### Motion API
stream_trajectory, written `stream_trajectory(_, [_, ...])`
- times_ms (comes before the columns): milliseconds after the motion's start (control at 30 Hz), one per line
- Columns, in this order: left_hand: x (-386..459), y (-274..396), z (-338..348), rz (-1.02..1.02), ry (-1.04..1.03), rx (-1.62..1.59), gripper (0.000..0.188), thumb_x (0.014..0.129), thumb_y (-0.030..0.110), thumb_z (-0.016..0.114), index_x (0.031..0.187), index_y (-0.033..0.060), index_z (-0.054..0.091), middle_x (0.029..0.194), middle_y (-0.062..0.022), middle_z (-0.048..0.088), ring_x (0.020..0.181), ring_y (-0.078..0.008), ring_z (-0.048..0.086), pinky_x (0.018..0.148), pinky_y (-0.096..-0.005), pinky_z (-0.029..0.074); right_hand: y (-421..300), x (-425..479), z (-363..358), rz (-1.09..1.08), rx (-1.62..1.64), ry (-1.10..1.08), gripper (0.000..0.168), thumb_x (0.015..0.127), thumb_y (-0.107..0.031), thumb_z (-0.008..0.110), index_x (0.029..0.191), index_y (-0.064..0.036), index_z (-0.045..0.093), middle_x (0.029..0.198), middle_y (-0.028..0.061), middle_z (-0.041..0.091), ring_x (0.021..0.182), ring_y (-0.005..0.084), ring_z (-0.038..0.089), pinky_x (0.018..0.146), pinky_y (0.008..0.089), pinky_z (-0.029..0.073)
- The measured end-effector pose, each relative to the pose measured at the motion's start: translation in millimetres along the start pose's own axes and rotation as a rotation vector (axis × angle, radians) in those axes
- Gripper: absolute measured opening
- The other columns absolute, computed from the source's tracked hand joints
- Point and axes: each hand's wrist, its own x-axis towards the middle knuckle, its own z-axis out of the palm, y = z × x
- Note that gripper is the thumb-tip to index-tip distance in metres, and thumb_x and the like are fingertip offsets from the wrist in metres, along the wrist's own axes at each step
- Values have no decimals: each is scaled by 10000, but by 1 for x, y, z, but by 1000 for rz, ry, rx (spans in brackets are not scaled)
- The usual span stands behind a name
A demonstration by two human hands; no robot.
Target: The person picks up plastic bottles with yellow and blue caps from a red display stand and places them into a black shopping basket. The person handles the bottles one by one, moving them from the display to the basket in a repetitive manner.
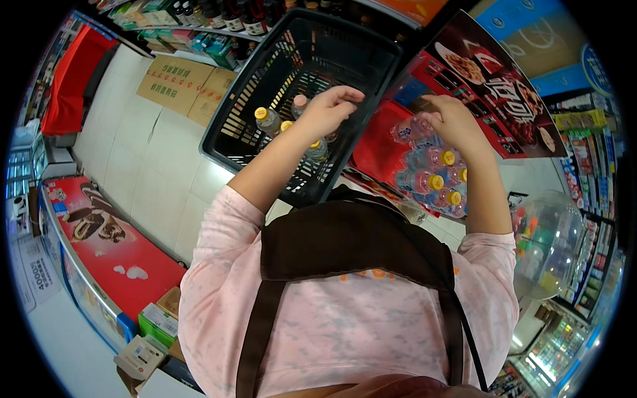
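My left hand (334, 108) hovers over a dark plastic shopping basket (234, 79), with its fingers loosely bent and nothing seen in them. Below it in the basket stand several clear bottles with yellow caps (268, 121) and one with a pink cap (300, 103). Over the red-lined display to the right, my right hand (444, 117) is at a clear bottle lying on its side (410, 128); the fingers look bent around its near end, but the grip is partly hidden. Beside it, several yellow-capped bottles (428, 180) lie stacked on the red surface (376, 144).
Shelves of dark bottles and boxes (204, 30) stand behind the basket. Cardboard boxes (174, 84) rest on the tiled floor. A red-topped freezer (114, 239) is at the left. A printed food sign (497, 84) and a clear round container (547, 244) stand at the right.
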Motion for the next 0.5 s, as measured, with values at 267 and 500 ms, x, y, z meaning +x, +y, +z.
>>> stream_trajectory(267, [35, 3, 76, -38, -299, 8, 396, 809, 65, 535, 1200, 12, 509, 1156, -89, 562, 953, -130, 558, 791, -268, 453, 45, -6, 43, 169, -246, 58, 308, 842, -274, 521, 1048, -52, 577, 958, 155, 622, 940, 340, 563, 800, 436, 445])
stream_trajectory(500, [46, -5, 115, -150, -266, -113, 580, 775, 84, 528, 1328, 9, 367, 1251, -136, 481, 933, -167, 543, 804, -295, 457, 32, -5, 49, 175, -283, -49, 269, 780, -274, 608, 950, -72, 556, 868, 114, 632, 920, 303, 555, 765, 427, 428])
